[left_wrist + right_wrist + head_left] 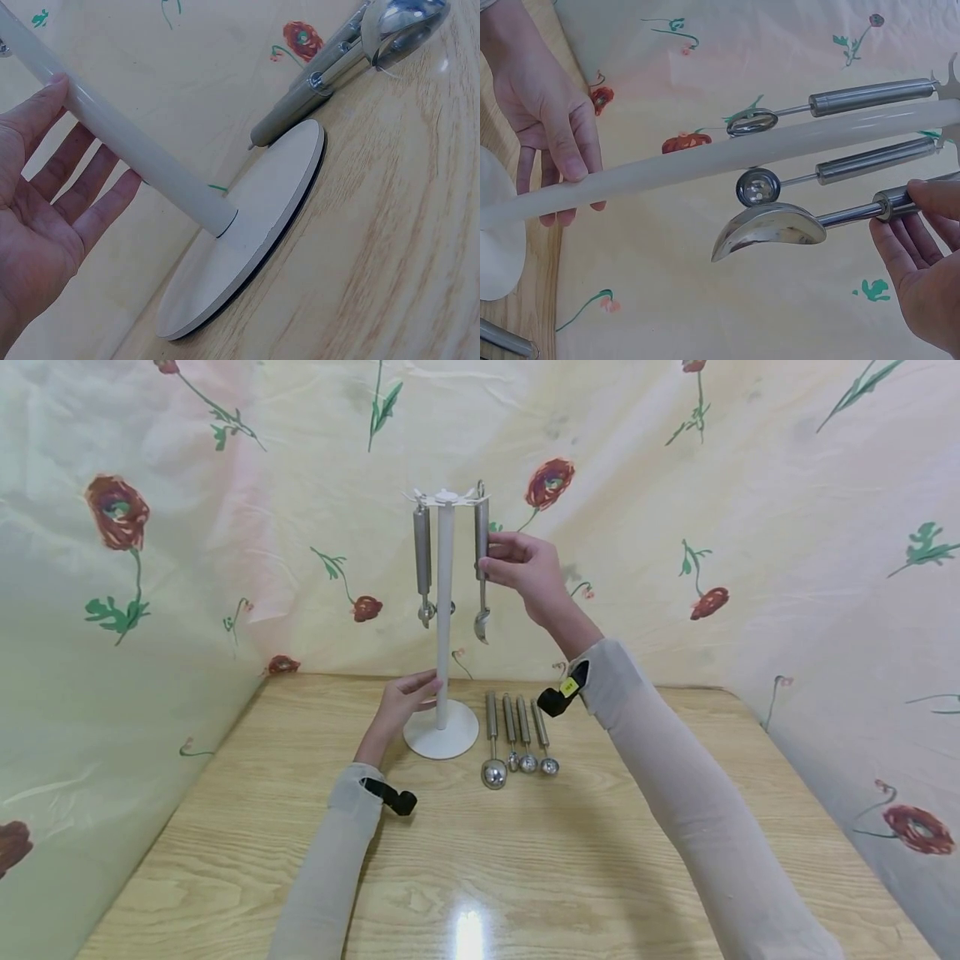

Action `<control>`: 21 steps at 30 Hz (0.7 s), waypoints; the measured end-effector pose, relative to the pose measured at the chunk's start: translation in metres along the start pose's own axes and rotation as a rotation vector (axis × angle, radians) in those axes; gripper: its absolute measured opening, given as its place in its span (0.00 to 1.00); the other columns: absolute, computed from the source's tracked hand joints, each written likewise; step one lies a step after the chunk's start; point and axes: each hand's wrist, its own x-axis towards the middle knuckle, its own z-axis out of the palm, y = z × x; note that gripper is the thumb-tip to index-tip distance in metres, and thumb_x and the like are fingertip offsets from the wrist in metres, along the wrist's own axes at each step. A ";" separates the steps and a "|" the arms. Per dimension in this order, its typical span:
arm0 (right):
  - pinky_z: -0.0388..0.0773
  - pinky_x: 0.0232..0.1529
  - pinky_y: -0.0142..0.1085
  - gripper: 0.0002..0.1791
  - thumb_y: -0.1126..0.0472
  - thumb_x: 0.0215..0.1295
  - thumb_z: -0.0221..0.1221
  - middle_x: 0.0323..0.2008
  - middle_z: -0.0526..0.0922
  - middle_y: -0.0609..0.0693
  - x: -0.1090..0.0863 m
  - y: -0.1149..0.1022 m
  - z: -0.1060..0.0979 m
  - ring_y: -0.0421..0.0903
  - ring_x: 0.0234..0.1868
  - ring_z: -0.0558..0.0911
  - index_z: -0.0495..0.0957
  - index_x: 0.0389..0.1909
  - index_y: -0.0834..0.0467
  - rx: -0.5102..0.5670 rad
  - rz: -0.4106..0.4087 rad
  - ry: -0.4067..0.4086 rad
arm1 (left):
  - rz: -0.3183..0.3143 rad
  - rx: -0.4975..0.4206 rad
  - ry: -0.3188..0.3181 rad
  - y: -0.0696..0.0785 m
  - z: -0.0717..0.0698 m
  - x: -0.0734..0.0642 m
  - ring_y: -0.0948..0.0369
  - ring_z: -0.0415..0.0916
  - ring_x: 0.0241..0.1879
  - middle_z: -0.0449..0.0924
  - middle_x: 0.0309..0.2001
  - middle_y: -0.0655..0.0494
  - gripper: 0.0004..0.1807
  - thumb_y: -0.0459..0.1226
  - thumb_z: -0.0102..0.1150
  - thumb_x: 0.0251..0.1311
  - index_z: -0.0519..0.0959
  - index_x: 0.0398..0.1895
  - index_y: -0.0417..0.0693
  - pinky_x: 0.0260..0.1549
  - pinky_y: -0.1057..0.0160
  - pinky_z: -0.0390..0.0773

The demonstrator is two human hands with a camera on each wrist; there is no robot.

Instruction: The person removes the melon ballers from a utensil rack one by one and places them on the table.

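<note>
A white utensil stand (pixel 446 635) rises upright from its round base on the wooden table. Low on the pole, my left hand (pixel 397 706) grips it between thumb and fingers, as the left wrist view also shows. My right hand (pixel 528 568) pinches the steel handle of an ice cream scoop (pixel 482 527) whose top end is at a hook of the stand's crown. The scoop's curved, pointed bowl (pixel 769 229) hangs downward. Two slimmer tools also hang there: a melon baller (pixel 874 161) with a small round cup and another tool (pixel 870 97) with a ring-like head.
On the table (pixel 420 860), right of the base, several steel tools lie in a row, handles toward the back: a large scoop (pixel 493 772) and smaller ballers (pixel 528 762). A flowered cloth (pixel 637 468) hangs behind and at both sides.
</note>
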 end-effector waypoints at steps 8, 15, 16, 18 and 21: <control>0.89 0.49 0.37 0.22 0.75 0.64 0.64 0.37 0.86 0.50 -0.007 0.003 -0.013 0.44 0.38 0.87 0.78 0.60 0.67 0.023 0.017 -0.003 | -0.002 0.000 -0.010 -0.002 -0.002 0.001 0.52 0.81 0.59 0.79 0.64 0.39 0.23 0.41 0.62 0.71 0.77 0.65 0.41 0.58 0.54 0.85; 0.89 0.51 0.38 0.22 0.73 0.65 0.64 0.38 0.86 0.49 -0.021 0.014 -0.032 0.44 0.39 0.88 0.78 0.60 0.66 -0.018 0.030 -0.002 | 0.004 0.019 -0.008 -0.002 -0.003 0.000 0.48 0.80 0.61 0.79 0.64 0.39 0.23 0.41 0.62 0.71 0.77 0.65 0.41 0.56 0.55 0.86; 0.89 0.51 0.38 0.22 0.73 0.65 0.64 0.38 0.86 0.49 -0.023 0.016 -0.035 0.44 0.39 0.88 0.78 0.61 0.66 -0.020 0.037 -0.001 | 0.005 0.022 -0.008 -0.001 -0.003 0.000 0.48 0.80 0.61 0.79 0.64 0.40 0.23 0.41 0.62 0.71 0.77 0.65 0.41 0.56 0.56 0.86; 0.89 0.50 0.36 0.23 0.73 0.65 0.64 0.39 0.86 0.49 -0.027 0.020 -0.040 0.43 0.39 0.88 0.77 0.62 0.66 -0.029 0.050 0.006 | 0.006 0.026 -0.007 0.000 -0.002 -0.001 0.48 0.79 0.62 0.79 0.64 0.40 0.23 0.42 0.62 0.71 0.77 0.65 0.42 0.56 0.56 0.86; 0.89 0.49 0.34 0.24 0.74 0.65 0.64 0.39 0.86 0.48 -0.034 0.028 -0.048 0.42 0.39 0.88 0.76 0.63 0.66 -0.037 0.072 0.017 | 0.001 0.024 -0.008 0.000 -0.002 -0.001 0.47 0.79 0.63 0.79 0.64 0.40 0.24 0.42 0.63 0.70 0.77 0.65 0.42 0.56 0.56 0.86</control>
